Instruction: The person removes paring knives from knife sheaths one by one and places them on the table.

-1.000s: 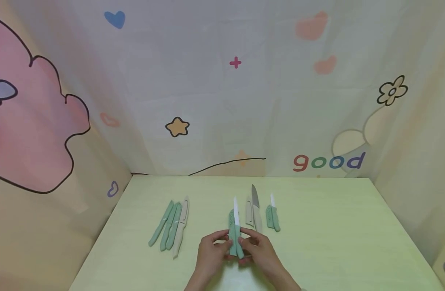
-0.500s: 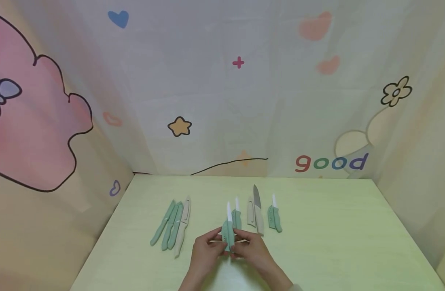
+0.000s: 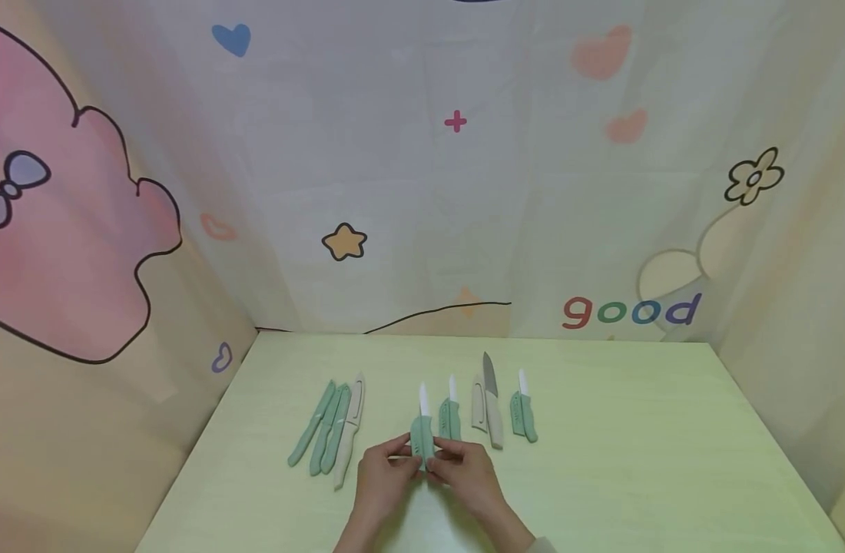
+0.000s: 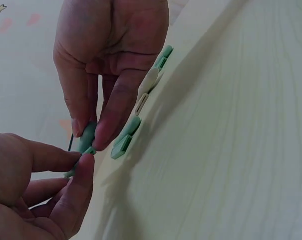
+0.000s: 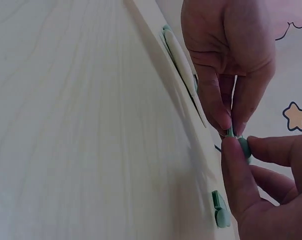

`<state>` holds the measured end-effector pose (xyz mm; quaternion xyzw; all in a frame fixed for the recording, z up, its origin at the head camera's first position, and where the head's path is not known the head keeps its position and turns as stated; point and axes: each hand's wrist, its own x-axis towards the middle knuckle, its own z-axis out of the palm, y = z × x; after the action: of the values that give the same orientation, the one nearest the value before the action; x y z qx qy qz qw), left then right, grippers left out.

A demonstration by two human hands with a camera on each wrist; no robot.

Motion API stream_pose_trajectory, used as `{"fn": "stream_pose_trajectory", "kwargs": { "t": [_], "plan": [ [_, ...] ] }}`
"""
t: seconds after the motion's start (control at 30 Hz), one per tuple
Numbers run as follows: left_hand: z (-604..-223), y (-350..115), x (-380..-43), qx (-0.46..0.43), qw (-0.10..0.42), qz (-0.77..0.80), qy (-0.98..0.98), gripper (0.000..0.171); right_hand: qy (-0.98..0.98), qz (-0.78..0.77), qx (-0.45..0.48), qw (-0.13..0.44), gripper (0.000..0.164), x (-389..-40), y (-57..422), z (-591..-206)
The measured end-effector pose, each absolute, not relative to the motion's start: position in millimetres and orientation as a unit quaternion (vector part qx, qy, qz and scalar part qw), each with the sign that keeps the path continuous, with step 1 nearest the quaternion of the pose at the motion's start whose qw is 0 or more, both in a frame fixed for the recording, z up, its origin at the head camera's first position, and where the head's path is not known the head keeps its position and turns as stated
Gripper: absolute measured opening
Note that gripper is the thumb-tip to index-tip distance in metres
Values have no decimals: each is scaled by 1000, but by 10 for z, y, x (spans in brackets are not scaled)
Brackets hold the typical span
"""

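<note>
In the head view my left hand pinches a green blade sheath, and my right hand pinches the green handle of a small paring knife. Knife and sheath stand side by side, the bare white blade pointing away from me. Both hands are raised above the table. From the left wrist view, the sheath shows between my left thumb and fingers. The right wrist view shows the knife handle between my right thumb and fingers; the blade is hidden there.
Just beyond my right hand lies another small green knife beside its sheath. Farther right are a cream-handled knife with its cream sheath and a third small green knife. Several sheathed knives lie at left on the table.
Both hands have moved left and slightly away from me with the knife and sheath. The small green knife lying behind them has come into view. The knives on the table have stayed put.
</note>
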<state>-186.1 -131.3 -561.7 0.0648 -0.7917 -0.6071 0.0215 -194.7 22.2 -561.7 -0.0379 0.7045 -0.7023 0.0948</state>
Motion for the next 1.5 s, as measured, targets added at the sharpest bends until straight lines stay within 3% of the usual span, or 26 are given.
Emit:
{"fn": "stream_pose_trajectory", "kwargs": {
  "t": [0.53, 0.9, 1.23, 1.5],
  "plan": [
    [-5661, -1333, -2003, 91, 78, -467, -876, 36, 777, -628, 8, 51, 32, -1947, 32, -5680],
    [-5698, -1322, -2105, 91, 84, -414, -902, 33, 822, -567, 38, 22, 29, -1956, -73, -5688],
    [-5701, -1291, -2143, 80, 89, -382, -917, 31, 878, -477, 11, -30, 26, -1981, -88, -5707],
    [-5710, -1270, -2151, 78, 74, -366, -924, 26, 883, -469, -3, -3, 28, -2035, -97, -5696]
  ]
}}
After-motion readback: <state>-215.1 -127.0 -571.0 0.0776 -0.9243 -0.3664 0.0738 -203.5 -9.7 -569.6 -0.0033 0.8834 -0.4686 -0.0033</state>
